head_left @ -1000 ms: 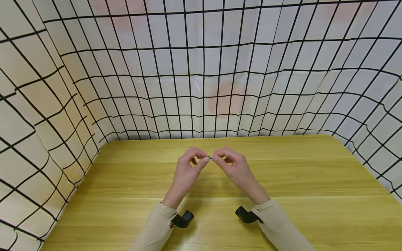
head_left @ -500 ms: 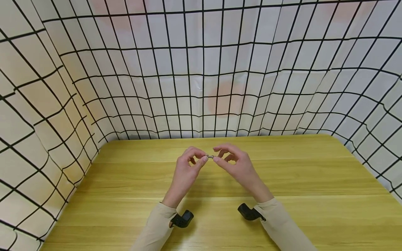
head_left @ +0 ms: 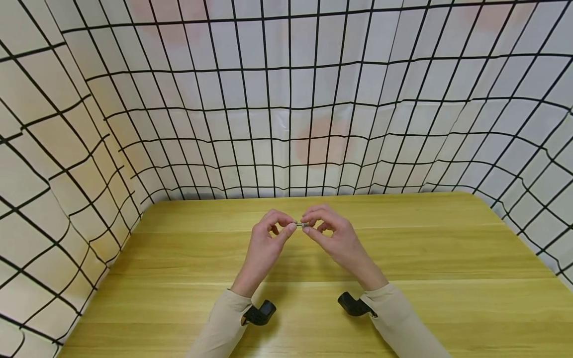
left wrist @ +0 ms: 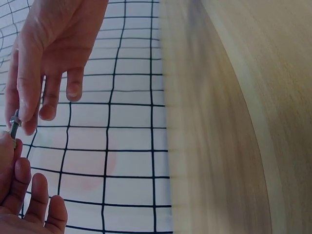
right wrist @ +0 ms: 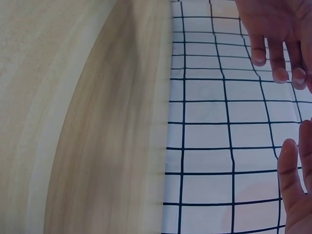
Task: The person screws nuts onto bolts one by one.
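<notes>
- Between your left hand [head_left: 268, 237] and your right hand [head_left: 336, 236], a small bolt-like metal piece [head_left: 299, 224] is spanning the gap, its ends lying at the fingertips of both.
- Its long axis is running from left to right, nearly level and roughly along the far edge of the table [head_left: 201, 258]; you are holding it up clear of the wood, and the left wrist view is showing it against the gridded sheet [left wrist: 87, 156].
- A wider collar [left wrist: 15, 119] is sitting toward your right-hand end, so your right hand is the nearer one to it, while the bare shank is leading off to your left.
- Your left thumb and forefinger are pinching the left end.
- Your right thumb and forefinger are curling round the collared end, one on each side; how firmly they are pressing, you cannot tell from these views.
- Your right wrist view is catching only parts of both hands, and the metal piece is not appearing in it.
- No brand, label or writing is showing legibly on the metal, your pale sleeves [head_left: 221, 318] or the black wrist mounts [head_left: 260, 313].
</notes>
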Available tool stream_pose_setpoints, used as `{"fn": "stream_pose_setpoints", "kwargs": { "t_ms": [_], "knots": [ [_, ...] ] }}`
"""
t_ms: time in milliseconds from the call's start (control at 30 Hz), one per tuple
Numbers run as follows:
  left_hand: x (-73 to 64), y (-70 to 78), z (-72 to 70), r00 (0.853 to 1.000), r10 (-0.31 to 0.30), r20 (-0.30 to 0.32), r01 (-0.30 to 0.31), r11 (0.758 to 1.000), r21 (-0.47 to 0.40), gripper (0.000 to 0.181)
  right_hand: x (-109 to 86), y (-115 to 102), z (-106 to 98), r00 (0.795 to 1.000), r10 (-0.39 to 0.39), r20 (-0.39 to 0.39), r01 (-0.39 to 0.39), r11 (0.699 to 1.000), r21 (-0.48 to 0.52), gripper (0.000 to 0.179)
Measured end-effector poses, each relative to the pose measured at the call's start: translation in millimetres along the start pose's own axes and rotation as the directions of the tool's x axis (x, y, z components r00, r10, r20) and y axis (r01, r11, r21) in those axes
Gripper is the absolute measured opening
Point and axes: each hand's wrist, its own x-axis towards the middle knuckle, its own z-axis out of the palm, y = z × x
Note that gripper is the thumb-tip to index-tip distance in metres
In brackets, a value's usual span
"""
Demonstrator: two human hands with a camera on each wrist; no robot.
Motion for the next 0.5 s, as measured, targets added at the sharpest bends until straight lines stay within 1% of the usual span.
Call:
{"fn": "stream_pose_setpoints", "kwargs": {
  "t_ms": [167, 333, 467, 500],
  "knots": [
    [0.3, 0.3, -0.4, 1.0, 0.0, -0.005, 0.0, 1.0, 0.003, 0.005, -0.6, -0.8, 1.2, 0.999, 0.037, 0.013, -0.037, 0.999, -0.001, 0.015],
    [-0.1, 1.2, -0.4, 1.0, 0.005, -0.004, -0.005, 1.0, 0.008, 0.005, -0.8, -3.5, 2.8, 0.997, 0.081, 0.013, -0.081, 0.997, 0.008, 0.008],
    [0.4, -0.4, -0.1, 1.0, 0.005, 0.004, -0.005, 1.0, 0.01, 0.005, -1.9, -4.3, 4.4, 0.994, 0.11, 0.009, -0.11, 0.994, 0.015, 0.009],
    [1.1, -4.1, 0.4, 1.0, 0.004, 0.006, -0.004, 1.0, 0.007, 0.005, -2.1, -4.4, 4.7, 0.993, 0.115, 0.008, -0.115, 0.993, 0.019, 0.009]
  ]
}}
